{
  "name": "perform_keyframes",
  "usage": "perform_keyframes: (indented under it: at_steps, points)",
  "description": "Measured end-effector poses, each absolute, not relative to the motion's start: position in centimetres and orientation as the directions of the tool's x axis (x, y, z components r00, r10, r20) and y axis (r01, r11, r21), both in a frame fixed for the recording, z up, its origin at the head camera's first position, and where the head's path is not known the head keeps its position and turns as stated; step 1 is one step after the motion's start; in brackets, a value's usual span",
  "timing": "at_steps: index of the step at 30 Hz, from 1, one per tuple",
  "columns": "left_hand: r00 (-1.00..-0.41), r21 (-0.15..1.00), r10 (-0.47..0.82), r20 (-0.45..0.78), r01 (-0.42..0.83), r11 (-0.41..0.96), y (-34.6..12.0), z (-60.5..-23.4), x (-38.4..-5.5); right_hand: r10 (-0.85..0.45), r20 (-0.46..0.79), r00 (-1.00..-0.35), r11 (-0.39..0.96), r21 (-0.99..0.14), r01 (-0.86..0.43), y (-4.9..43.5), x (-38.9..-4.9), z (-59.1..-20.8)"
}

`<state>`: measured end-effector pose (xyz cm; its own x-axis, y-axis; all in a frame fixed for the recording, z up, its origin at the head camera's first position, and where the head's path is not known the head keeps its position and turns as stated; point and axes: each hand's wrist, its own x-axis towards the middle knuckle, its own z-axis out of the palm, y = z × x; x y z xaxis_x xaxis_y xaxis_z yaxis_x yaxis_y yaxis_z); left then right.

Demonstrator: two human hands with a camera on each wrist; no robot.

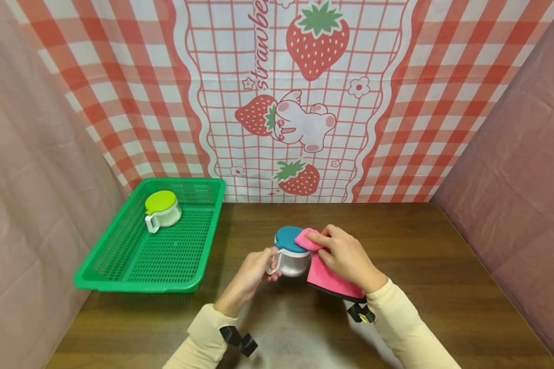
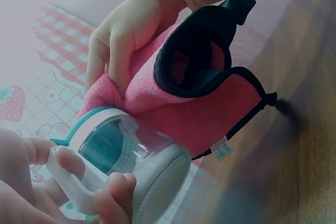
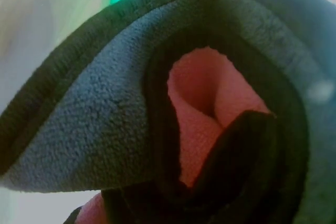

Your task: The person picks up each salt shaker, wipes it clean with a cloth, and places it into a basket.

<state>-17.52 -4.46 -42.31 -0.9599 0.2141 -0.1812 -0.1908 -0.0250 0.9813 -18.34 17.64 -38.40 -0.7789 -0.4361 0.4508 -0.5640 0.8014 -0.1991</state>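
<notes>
A clear jar [image 1: 293,263] with a blue lid [image 1: 288,239] and a white side handle [image 2: 79,182] is held above the table. My left hand [image 1: 254,271] grips it by that handle, fingers curled round it. My right hand [image 1: 346,256] pinches a pink cloth [image 1: 330,281] with dark edging, and a bunched part of it touches the right side of the lid. The rest of the cloth hangs below the hand. In the right wrist view, folds of the cloth [image 3: 105,114] fill most of the picture and hide the right hand.
A green plastic basket [image 1: 208,230] stands on the left of the brown wooden table [image 1: 424,287]. Inside it sits a similar jar [image 1: 168,216] with a lime-green lid. A strawberry-print curtain [image 1: 277,169] hangs along the table's back edge, with pink drapes at both sides.
</notes>
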Motion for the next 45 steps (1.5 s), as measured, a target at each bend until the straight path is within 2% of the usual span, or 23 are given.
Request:
perform_keyframes:
  at_steps: [15,29,39,45]
  points:
    - [-0.962,0.979,0.197,-0.187,-0.199,-0.043,-4.1,-42.8,-17.6,-0.433,0.505,-0.747,0.809,-0.146,-0.569,16.4,-18.1,-38.6]
    - [-0.989,0.993,0.103,-0.109,-0.105,0.048,-3.7,-43.1,-17.6,-0.415,0.508,-0.754,0.820,-0.151,-0.553,15.2,-17.4,-38.6]
    - [-0.989,0.993,0.093,-0.116,-0.113,0.031,-3.6,-43.5,-17.6,-0.412,0.526,-0.744,0.821,-0.139,-0.553,14.6,-16.8,-38.9]
    - [-0.990,0.994,0.094,-0.108,-0.107,0.014,-3.5,-43.5,-17.6,-0.395,0.514,-0.762,0.830,-0.156,-0.536,14.6,-16.6,-38.8]
